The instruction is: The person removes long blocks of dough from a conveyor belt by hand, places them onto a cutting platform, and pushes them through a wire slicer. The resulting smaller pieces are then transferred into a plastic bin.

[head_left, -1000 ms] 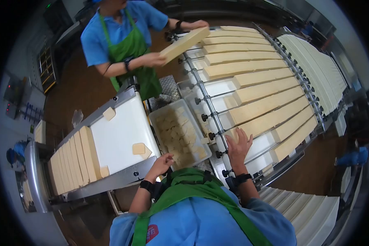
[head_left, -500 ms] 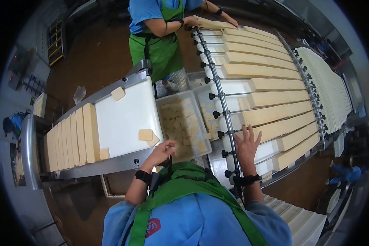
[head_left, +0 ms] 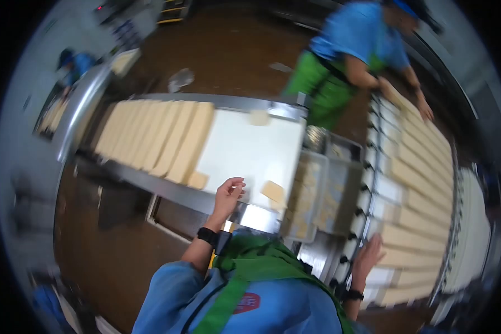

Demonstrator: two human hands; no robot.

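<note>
Left hand [head_left: 230,193] hovers mid-frame, half-curled and empty; right hand [head_left: 368,257], lower right, spreads ungripping by slabs [head_left: 409,254] presumably spaced to stay separate.

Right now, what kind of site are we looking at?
Probably a food-processing room, though the exact product isn't certain. Clues: long pale blocks lined up on a white belt surface, and a co-worker in a green apron.

Motion blur, dark curved edges
</note>
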